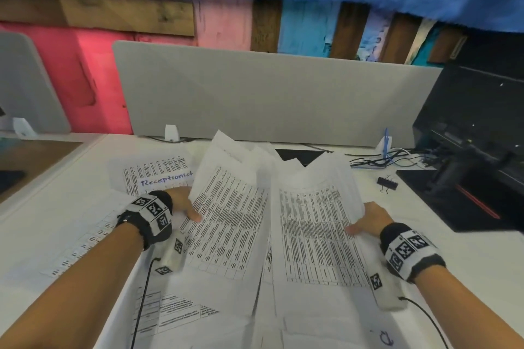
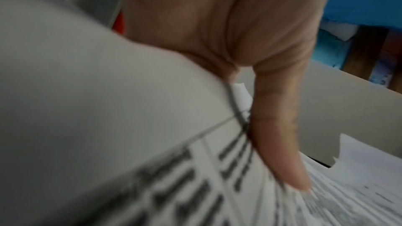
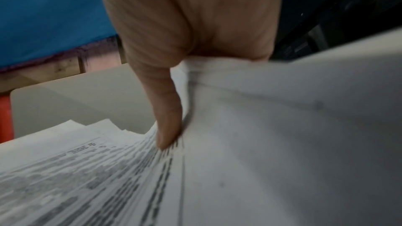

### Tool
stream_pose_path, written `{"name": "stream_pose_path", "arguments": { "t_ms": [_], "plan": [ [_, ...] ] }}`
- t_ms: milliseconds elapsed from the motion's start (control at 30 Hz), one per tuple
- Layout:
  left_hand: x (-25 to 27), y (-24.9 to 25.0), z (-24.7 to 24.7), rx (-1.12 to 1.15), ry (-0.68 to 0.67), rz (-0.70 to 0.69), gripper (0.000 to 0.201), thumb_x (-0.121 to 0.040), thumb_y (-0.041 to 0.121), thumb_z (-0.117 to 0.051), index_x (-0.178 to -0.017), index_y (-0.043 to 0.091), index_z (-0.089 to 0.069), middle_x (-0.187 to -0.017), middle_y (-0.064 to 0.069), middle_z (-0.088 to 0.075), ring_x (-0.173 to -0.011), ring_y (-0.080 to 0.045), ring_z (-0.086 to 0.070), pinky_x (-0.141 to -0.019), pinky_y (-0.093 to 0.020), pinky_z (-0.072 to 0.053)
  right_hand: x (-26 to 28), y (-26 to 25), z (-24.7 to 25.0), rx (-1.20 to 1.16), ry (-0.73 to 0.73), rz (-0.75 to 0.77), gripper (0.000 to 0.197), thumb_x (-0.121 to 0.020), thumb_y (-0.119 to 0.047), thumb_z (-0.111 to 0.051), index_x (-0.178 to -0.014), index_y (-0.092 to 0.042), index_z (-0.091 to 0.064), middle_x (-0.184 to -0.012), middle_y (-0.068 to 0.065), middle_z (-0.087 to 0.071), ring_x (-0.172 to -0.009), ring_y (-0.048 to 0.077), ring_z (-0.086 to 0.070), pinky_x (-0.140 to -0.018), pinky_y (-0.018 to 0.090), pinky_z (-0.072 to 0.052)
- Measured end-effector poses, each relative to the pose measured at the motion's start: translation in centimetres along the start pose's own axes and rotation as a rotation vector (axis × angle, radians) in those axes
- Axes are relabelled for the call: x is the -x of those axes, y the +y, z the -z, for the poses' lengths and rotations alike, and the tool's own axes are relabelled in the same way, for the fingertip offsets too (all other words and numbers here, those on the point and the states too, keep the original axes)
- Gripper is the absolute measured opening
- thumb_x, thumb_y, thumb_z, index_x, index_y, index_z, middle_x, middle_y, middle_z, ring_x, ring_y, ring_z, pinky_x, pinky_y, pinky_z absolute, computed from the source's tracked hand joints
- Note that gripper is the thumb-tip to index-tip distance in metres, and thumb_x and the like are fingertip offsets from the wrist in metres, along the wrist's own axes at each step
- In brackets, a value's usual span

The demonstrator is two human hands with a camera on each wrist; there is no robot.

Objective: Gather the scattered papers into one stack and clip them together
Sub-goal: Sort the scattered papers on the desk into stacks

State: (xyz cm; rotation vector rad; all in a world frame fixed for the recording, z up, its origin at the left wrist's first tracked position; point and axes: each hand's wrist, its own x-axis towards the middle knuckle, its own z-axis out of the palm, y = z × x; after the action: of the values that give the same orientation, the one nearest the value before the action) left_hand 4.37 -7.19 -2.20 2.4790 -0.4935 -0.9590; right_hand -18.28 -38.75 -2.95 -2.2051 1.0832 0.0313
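Head view: each hand [image 1: 185, 202] pinches printed sheets [image 1: 229, 215], long axis away.

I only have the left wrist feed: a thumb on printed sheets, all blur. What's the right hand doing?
Observer: The right hand holds its own bundle of papers, thumb on top, beside the left hand's bundle.
Operator: Any clip around?
Observer: A black binder clip lies on the desk, right of the papers, untouched.
Operator: All sheets picked up?
Observer: No. A sheet with "Receptionist" handwritten on it lies flat beyond the left hand, and more sheets lie under the forearms.
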Motion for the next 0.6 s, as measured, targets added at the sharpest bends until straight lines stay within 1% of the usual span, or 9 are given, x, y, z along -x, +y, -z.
{"name": "stream_pose_path", "arguments": {
  "t_ms": [67, 133, 200, 267, 300, 367, 433, 467, 600],
  "plan": [
    [0.2, -0.1, -0.2, 0.018, -0.056, -0.020, 0.063, -0.078, 0.001, -0.068, -0.136, 0.005, -0.043, -0.139, -0.013, -0.049, -0.131, -0.028, -0.043, -0.114, -0.040, -0.028, 0.1, -0.5, -0.4, -0.007, -0.017, 0.029, 0.046, -0.069, -0.005, -0.075, -0.111, 0.001, -0.057, -0.097, 0.011, -0.059, -0.089, 0.024, -0.052, -0.079, 0.029, -0.044],
    [0.3, -0.3, -0.1, 0.044, -0.103, -0.037, 0.063, -0.077, 0.002, -0.070, -0.135, 0.005, -0.045, -0.139, -0.013, -0.050, -0.131, -0.028, -0.045, -0.114, -0.043, -0.029, 0.2, -0.7, -0.4, -0.043, 0.023, 0.036, 0.037, -0.074, -0.004, -0.070, -0.109, -0.001, -0.058, -0.097, 0.013, -0.060, -0.090, 0.026, -0.055, -0.080, 0.030, -0.045],
    [0.5, -0.4, 0.1, 0.059, -0.131, -0.021, 0.063, -0.078, 0.003, -0.069, -0.135, 0.005, -0.044, -0.138, -0.013, -0.051, -0.131, -0.028, -0.045, -0.114, -0.044, -0.029, 0.2, -0.4, -0.2, -0.112, 0.122, 0.011, 0.031, -0.078, -0.004, -0.065, -0.107, -0.001, -0.057, -0.104, 0.019, -0.061, -0.098, 0.031, -0.058, -0.079, 0.029, -0.044],
    [0.7, -0.3, 0.1, 0.053, -0.128, 0.015, 0.064, -0.078, 0.003, -0.068, -0.137, 0.004, -0.042, -0.137, -0.013, -0.052, -0.129, -0.030, -0.046, -0.112, -0.043, -0.032, 0.3, 0.1, 0.0, -0.214, 0.206, -0.036, 0.035, -0.081, -0.003, -0.061, -0.114, 0.004, -0.054, -0.114, 0.023, -0.059, -0.107, 0.035, -0.056, -0.079, 0.029, -0.042],
    [0.8, -0.1, 0.2, -0.009, -0.088, 0.023, 0.063, -0.080, 0.005, -0.067, -0.137, 0.003, -0.042, -0.136, -0.013, -0.052, -0.128, -0.030, -0.047, -0.111, -0.041, -0.034, 0.2, 0.5, 0.1, -0.263, 0.217, -0.062, 0.037, -0.082, -0.002, -0.059, -0.117, 0.006, -0.052, -0.117, 0.024, -0.058, -0.109, 0.036, -0.055, -0.079, 0.029, -0.041],
    [1.1, 0.2, 0.3, -0.177, 0.112, 0.009, 0.053, -0.084, 0.008, -0.063, -0.133, 0.001, -0.045, -0.129, -0.015, -0.055, -0.119, -0.028, -0.052, -0.102, -0.032, -0.041, 0.0, 1.2, 0.0, -0.345, 0.204, -0.110, 0.038, -0.082, -0.003, -0.059, -0.118, 0.006, -0.051, -0.120, 0.024, -0.058, -0.110, 0.037, -0.055, -0.082, 0.031, -0.042],
    [1.5, 0.3, 1.0, -0.195, 0.294, 0.003, 0.042, -0.085, 0.006, -0.060, -0.125, -0.003, -0.051, -0.115, -0.019, -0.060, -0.101, -0.025, -0.057, -0.085, -0.028, -0.044, 0.2, 1.6, 0.0, -0.407, 0.180, -0.148, 0.041, -0.080, -0.003, -0.063, -0.118, 0.007, -0.051, -0.120, 0.024, -0.058, -0.110, 0.038, -0.055, -0.090, 0.036, -0.044],
    [1.7, 0.2, 1.5, -0.176, 0.367, 0.007, 0.039, -0.084, 0.004, -0.060, -0.121, -0.004, -0.054, -0.114, -0.021, -0.061, -0.098, -0.025, -0.058, -0.083, -0.028, -0.044, -0.1, 2.1, 0.1, -0.445, 0.168, -0.161, 0.044, -0.078, -0.001, -0.065, -0.118, 0.009, -0.050, -0.120, 0.025, -0.058, -0.111, 0.039, -0.055, -0.093, 0.039, -0.045],
    [3.0, -1.0, 4.9, -0.002, 0.629, -0.007, 0.036, -0.081, 0.002, -0.063, -0.115, -0.008, -0.059, -0.117, -0.028, -0.061, -0.108, -0.038, -0.058, -0.091, -0.037, -0.044, 0.2, 2.9, 0.6, -0.584, 0.111, -0.120, 0.055, -0.071, 0.011, -0.068, -0.122, 0.008, -0.048, -0.121, 0.024, -0.058, -0.111, 0.039, -0.055, -0.098, 0.046, -0.043]
  ]
}}
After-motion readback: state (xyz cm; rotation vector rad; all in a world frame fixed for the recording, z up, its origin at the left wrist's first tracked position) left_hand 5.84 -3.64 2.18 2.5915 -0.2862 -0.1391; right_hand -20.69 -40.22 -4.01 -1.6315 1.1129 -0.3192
